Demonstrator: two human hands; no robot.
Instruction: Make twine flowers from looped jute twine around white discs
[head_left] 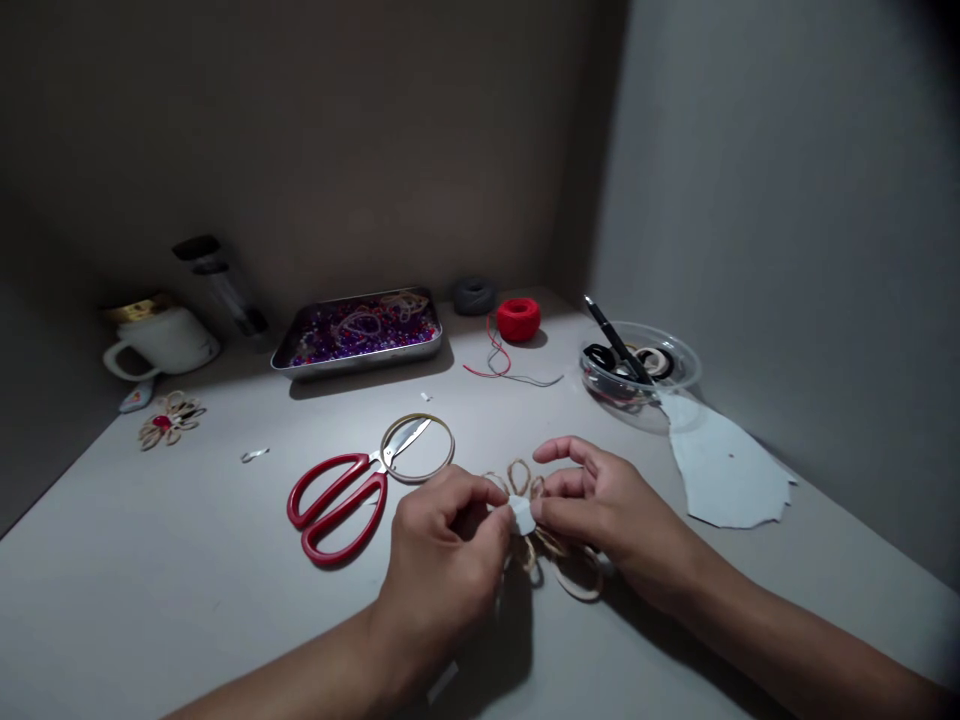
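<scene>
Just above the table, a flower of looped brown twine (519,477) is held between both hands. A small white round patch (523,515) covers its middle. My left hand (448,545) pinches the patch and twine at the left side with thumb and forefinger. From the right, my right hand (600,500) grips the flower's other side between thumb and fingers. Its twine petals stick out around and below the fingers, partly hidden. Left of my hands lie red-handled scissors (346,508), their blades across a thin ring (418,447).
A metal tray of beads (360,335) stands at the back, near red thread (518,319) and grey thread (474,296). At right are a clear dish (679,352) with a pen (616,340) and a white sheet (720,470). A mug (169,342) and finished-looking twine flower (174,420) sit left.
</scene>
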